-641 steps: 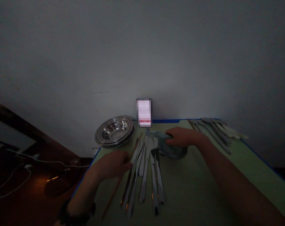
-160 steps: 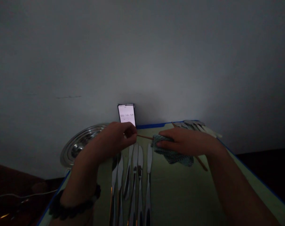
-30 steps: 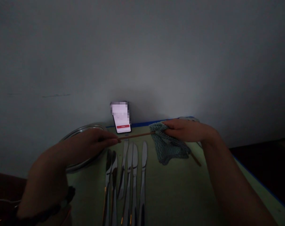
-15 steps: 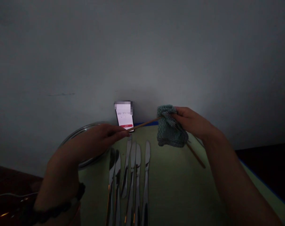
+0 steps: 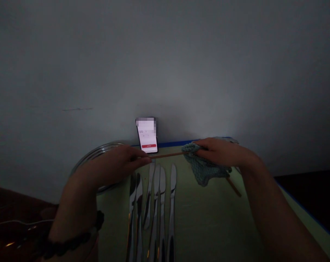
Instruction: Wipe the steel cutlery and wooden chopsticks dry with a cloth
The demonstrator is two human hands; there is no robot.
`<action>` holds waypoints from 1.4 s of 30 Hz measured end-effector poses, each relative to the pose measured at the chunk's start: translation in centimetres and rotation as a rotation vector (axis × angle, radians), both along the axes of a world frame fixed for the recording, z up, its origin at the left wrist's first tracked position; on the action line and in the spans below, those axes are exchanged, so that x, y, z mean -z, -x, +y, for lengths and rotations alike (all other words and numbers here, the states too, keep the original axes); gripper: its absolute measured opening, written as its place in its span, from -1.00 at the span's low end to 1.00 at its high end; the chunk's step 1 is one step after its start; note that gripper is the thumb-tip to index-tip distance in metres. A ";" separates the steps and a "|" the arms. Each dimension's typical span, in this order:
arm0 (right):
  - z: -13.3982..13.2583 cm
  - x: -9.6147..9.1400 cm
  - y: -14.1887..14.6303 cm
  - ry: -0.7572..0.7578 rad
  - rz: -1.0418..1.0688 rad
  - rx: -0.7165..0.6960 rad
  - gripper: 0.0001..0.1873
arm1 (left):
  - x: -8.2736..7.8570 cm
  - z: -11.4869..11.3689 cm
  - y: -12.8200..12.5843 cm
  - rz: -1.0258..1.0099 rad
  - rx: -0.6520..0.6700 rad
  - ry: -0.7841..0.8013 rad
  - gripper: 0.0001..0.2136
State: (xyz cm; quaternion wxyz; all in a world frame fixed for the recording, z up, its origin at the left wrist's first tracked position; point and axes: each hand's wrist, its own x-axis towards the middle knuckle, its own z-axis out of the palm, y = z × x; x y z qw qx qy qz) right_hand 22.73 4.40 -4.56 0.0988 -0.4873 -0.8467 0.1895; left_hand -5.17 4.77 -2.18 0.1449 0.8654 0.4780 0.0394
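My left hand (image 5: 123,160) pinches one end of a thin wooden chopstick (image 5: 167,156), held almost level above the table's far part. The other end runs into a knitted grey-green cloth (image 5: 205,174), gathered in the fingers of my right hand (image 5: 221,151). That wrapped end is hidden by the cloth. A loose corner of the cloth droops toward the table. Below it on the right lies what looks like a second chopstick (image 5: 234,187), partly covered. Several metal table knives (image 5: 172,182) lie side by side beneath and in front of my left hand.
A phone (image 5: 148,136) with a lit timer screen leans on the grey wall (image 5: 165,65) behind the table. Partly behind my left forearm is a round shiny metal rim (image 5: 99,148). The pale green tabletop (image 5: 208,225) has a blue edge.
My right hand and the cloth have moved down and a little right, flattening the chopstick's slant to nearly level. The cloth now hangs more folded beneath the hand. The view has shifted slightly.
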 end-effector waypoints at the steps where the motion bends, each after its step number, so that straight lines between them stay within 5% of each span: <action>1: 0.1 0.0 0.1 -0.010 -0.012 0.008 -0.74 | -0.1 -0.1 -0.2 0.017 0.002 0.013 -0.63; 13: 0.1 0.0 0.7 -0.027 -0.014 -0.002 -0.76 | -0.4 -0.3 -0.7 0.033 0.011 0.023 -0.64; 21: 0.9 0.5 -0.2 -0.154 -0.065 0.209 -0.78 | -0.4 -0.2 -1.0 0.057 -0.010 -0.013 -0.63; 42: 1.1 0.9 0.7 -0.267 -0.130 0.256 -0.79 | -0.1 0.1 -0.8 0.065 -0.023 0.001 -0.60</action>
